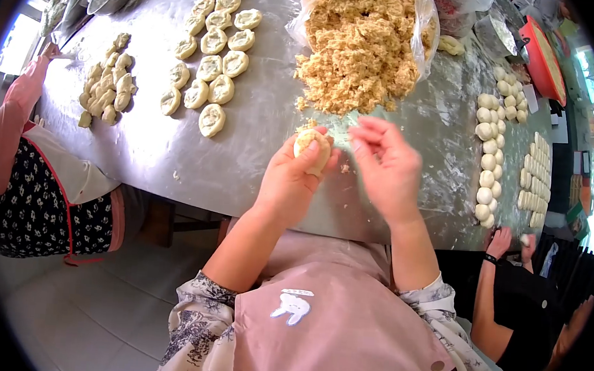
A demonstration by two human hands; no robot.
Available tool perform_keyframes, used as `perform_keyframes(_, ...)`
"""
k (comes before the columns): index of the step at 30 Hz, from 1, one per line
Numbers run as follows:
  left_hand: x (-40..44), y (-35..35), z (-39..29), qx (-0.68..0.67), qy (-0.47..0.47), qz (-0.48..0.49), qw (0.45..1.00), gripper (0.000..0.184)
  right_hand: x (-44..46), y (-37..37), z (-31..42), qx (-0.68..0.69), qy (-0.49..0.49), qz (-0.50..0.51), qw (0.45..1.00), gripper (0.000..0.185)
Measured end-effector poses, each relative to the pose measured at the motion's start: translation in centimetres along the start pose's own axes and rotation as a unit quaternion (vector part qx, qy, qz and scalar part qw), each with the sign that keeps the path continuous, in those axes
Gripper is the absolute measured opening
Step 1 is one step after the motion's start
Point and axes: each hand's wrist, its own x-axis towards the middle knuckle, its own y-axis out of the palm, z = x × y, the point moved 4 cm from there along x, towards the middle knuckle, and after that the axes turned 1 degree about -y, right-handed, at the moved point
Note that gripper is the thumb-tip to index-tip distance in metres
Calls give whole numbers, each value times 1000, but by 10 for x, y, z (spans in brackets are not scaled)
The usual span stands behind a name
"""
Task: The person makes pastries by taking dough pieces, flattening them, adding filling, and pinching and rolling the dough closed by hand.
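Observation:
My left hand (282, 177) is closed around a piece of dough (324, 154) with crumbly tan filling at its top. Just to the right, my right hand (390, 170) hovers with its fingers loosely bent and apart, slightly blurred, and I see nothing held in it. Beyond both hands, a big heap of crumbly tan filling (361, 52) spills from a clear plastic bag (423, 29) onto the metal table (258, 148). Some crumbs lie near the fingers.
Left of the heap sit rows of round filled buns (212, 119) and a pile of dough lumps (105, 88). Dough balls (486, 178) and pale dough strips (536, 175) lie right, near a red basin (544, 61). Co-workers' arms (17, 107) and hands (499, 242) are at both sides.

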Motion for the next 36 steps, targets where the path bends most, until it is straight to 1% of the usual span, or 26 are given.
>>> perform_keyframes(2,-1,-3,-7,-33,-25,19,999,40,13,-9,-2,-48,-55,-43,996,29)
perform_keyframes(3,-2,-1,-9,-51,-34,35,997,42,13,-11,0,-126,-53,30,990,42)
perform_keyframes(6,-7,8,-14,-94,-72,102,988,42,2,3,18,-170,-205,133,955,62)
perform_keyframes(7,-10,13,-16,-85,-84,90,989,42,-5,10,8,-177,-207,171,947,82)
perform_keyframes(9,-14,25,-16,-63,-113,70,989,41,-10,19,4,-200,-220,145,944,85)
perform_keyframes(10,-11,21,-11,-71,-120,99,985,40,-12,24,3,-210,-228,130,942,87)
perform_keyframes(12,-7,18,-8,-87,-129,153,976,38,-14,28,2,-241,-236,113,934,82)
perform_keyframes(13,-11,14,-3,-28,-113,91,989,34,-16,29,3,-248,-241,108,932,80)
perform_keyframes(16,-12,15,-1,27,-86,56,994,32,-19,32,-3,-233,-255,96,934,73)
perform_keyframes(19,-12,16,6,44,-68,34,996,35,-17,30,-9,-181,-253,94,946,68)
perform_keyframes(23,-15,30,1,-62,-106,120,985,39,-15,24,-7,-117,-216,104,964,65)
perform_keyframes(25,-14,29,1,-128,-135,164,969,42,-15,21,-7,-98,-210,116,966,69)
perform_keyframes(26,-14,28,4,-89,-114,156,977,41,-16,21,-6,-86,-206,123,967,71)
perform_keyframes(28,-13,28,9,-10,-71,137,988,40,-17,20,-1,-81,-220,86,968,74)
perform_keyframes(29,-14,27,8,-7,-68,137,988,39,-17,18,2,-78,-226,67,969,76)
perform_keyframes(32,-13,22,9,1,-58,141,988,37,-20,13,10,-130,-217,39,967,74)
perform_keyframes(34,-11,12,13,9,-48,145,988,36,-23,14,8,-196,-217,58,954,69)
perform_keyframes(35,-12,13,13,14,-43,119,992,32,-25,15,7,-229,-217,68,947,68)
perform_keyframes(36,-13,18,13,20,-39,93,995,29,-27,16,7,-239,-222,57,944,64)
